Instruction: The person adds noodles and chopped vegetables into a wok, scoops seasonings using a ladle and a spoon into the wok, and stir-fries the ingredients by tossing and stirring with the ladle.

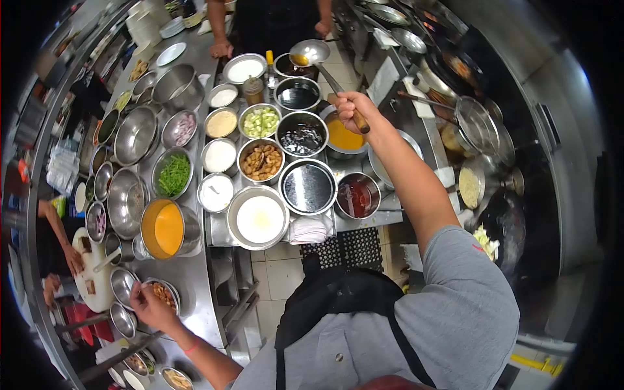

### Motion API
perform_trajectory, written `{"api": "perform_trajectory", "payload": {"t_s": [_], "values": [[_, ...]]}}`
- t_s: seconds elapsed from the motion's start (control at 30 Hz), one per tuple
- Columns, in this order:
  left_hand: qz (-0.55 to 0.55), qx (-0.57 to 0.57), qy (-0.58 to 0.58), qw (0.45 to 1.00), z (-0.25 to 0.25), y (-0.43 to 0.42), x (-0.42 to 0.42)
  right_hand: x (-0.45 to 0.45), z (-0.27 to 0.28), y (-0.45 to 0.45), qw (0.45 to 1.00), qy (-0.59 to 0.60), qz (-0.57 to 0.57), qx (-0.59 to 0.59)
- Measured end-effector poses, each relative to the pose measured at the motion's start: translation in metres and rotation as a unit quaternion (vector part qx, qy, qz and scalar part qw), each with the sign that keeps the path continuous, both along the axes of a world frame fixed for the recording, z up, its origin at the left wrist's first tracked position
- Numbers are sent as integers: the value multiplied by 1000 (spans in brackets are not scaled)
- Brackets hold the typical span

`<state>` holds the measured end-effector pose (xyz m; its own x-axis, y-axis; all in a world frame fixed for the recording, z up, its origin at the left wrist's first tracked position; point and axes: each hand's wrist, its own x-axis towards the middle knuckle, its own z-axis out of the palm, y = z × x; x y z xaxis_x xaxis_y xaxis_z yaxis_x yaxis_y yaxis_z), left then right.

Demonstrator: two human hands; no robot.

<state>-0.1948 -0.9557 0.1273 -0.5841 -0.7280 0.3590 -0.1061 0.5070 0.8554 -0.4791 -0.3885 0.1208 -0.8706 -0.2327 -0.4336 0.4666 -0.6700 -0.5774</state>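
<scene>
My right hand (356, 110) is closed around the wooden handle of a steel ladle (311, 52). A little orange-yellow liquid lies in the ladle's bowl, which hangs over the far end of the pots, near a pot of dark liquid (296, 68). Below my right forearm is a pot of yellow-orange liquid (344, 134). My left hand (155, 307) has its fingers curled together beside the rim of a small steel bowl (122, 285); what they hold, if anything, is hidden. Close to that hand stand a bowl of brown pieces (162, 294) and another small steel bowl (121, 320).
Pots of white liquid (260, 218), dark liquid (307, 187) and fried brown pieces (260, 160) crowd the middle counter. On the left stand chopped greens (173, 174) and an orange-filled pot (168, 229). Woks (497, 231) line the right. Other people's hands (221, 49) are at the far end.
</scene>
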Motion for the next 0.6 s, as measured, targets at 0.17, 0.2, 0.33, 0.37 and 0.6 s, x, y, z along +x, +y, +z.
{"api": "perform_trajectory", "payload": {"t_s": [0.17,0.2,0.33,0.37,0.6], "values": [[-334,157,32,929,10,171,-55,124,44,48,939,4,-39,-341],[-428,220,5,876,10,216,-59,166,56,60,931,14,-40,-362],[-821,188,-128,524,-11,399,-30,360,96,87,932,69,-108,-339],[-879,117,-117,448,-17,440,-13,407,79,103,935,129,-50,-327],[-938,-114,201,260,-54,676,152,632,142,115,883,-136,-438,98]]}}
